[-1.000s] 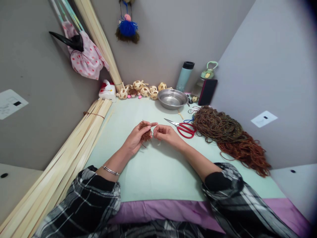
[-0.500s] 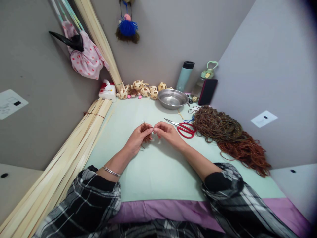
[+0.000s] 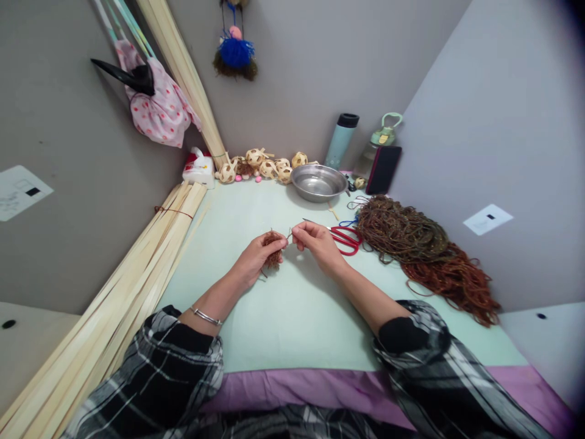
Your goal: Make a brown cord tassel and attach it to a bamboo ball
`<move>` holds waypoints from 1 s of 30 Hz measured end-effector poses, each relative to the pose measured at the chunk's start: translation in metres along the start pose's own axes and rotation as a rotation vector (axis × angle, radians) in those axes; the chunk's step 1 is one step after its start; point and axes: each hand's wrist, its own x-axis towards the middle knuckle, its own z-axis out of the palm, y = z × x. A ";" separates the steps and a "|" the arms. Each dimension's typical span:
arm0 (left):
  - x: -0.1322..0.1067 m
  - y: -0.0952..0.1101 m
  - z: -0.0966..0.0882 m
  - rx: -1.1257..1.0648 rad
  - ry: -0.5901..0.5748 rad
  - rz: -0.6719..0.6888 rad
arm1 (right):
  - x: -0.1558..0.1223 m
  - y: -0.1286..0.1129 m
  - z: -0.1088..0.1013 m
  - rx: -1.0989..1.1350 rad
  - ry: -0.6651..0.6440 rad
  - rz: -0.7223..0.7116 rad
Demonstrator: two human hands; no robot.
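Over the middle of the pale green tabletop (image 3: 292, 329), my left hand (image 3: 257, 257) is closed on a small brown yarn tassel (image 3: 273, 261), whose frayed ends stick out above and below the thumb. My right hand (image 3: 317, 244) pinches a thin dark strand of yarn (image 3: 289, 235) that comes out of the tassel by the left thumb. The strand spans the short gap between both hands. Just behind the right hand lies a pair of scissors with red handles (image 3: 346, 239), its blades partly hidden by the fingers.
Brown and rust yarn (image 3: 402, 235) is heaped on the right. A steel bowl (image 3: 319, 183), woven balls (image 3: 267, 167), a blue tumbler (image 3: 342, 141), a water bottle (image 3: 384, 137) and a phone (image 3: 384, 171) line the back. Pale flat strips (image 3: 137, 280) lie along the left edge.
My right hand has moved a little to the right, away from the left, and a strand now shows between them. The left hand has shifted slightly and keeps the tassel.
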 end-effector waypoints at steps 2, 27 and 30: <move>0.000 0.000 0.000 0.005 -0.007 -0.020 | 0.001 0.002 -0.001 0.008 0.001 0.003; -0.001 -0.007 0.000 0.324 -0.195 0.024 | -0.003 -0.005 0.002 0.046 -0.098 -0.018; -0.001 -0.009 0.000 0.288 -0.177 0.061 | -0.003 -0.005 0.004 0.064 -0.106 -0.001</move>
